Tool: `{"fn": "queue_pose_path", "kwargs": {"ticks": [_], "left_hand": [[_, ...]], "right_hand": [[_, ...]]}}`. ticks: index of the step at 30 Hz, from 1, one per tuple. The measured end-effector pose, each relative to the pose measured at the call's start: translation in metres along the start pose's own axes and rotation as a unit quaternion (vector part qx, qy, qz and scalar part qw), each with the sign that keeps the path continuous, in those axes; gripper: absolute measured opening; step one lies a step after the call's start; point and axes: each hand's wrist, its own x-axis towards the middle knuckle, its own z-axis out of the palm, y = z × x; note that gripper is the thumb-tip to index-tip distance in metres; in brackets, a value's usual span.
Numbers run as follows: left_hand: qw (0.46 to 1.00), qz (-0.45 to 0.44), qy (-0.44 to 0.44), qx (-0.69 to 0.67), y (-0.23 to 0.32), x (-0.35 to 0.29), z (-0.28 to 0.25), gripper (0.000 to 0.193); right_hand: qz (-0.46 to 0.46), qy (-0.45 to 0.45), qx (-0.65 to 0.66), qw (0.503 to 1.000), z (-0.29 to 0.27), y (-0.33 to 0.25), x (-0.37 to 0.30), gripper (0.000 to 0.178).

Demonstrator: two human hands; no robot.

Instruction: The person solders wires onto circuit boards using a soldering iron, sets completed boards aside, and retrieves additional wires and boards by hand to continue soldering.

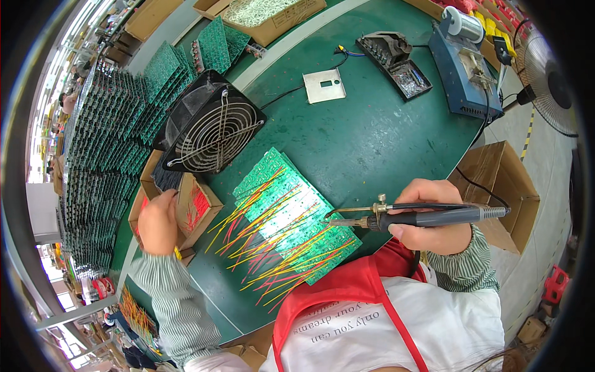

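My right hand [431, 217] is closed round the grey handle of a soldering iron [443, 216] that has a brass clamp and a thin feed tube. Its tip meets the right part of a green circuit board panel [260, 173] on the bench. Rows of red and yellow wires [273, 260] stick out over the panel's near left side. My left hand [158, 223] is at a divided cardboard box [207, 198], its fingers pinched together between the dark wires [167, 177] and the short red wires [197, 206]. What the fingertips hold is too small to make out.
A black fan with a wire guard [214, 130] stands behind the box. Tall stacks of circuit boards [102, 142] line the left. Farther back are a metal plate [324, 85], a black tray [409, 80] and a blue solder feeder [462, 68]. An open carton [505, 186] sits at right.
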Motion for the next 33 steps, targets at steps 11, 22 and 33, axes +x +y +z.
{"fn": "queue_pose_path", "kwargs": {"ticks": [11, 22, 33], "left_hand": [[0.903, 0.056, -0.068, -0.421, 0.172, -0.046, -0.046, 0.01], [0.899, 0.04, -0.099, -0.425, 0.185, -0.046, -0.03, 0.013], [0.897, 0.044, -0.076, -0.433, 0.187, -0.044, -0.027, 0.011]], "right_hand": [[0.008, -0.018, -0.02, 1.0, -0.002, -0.006, -0.012, 0.018], [0.054, -0.036, 0.019, 0.998, 0.003, 0.002, -0.016, 0.015], [0.068, -0.053, 0.023, 0.996, 0.006, 0.005, -0.01, 0.017]]}}
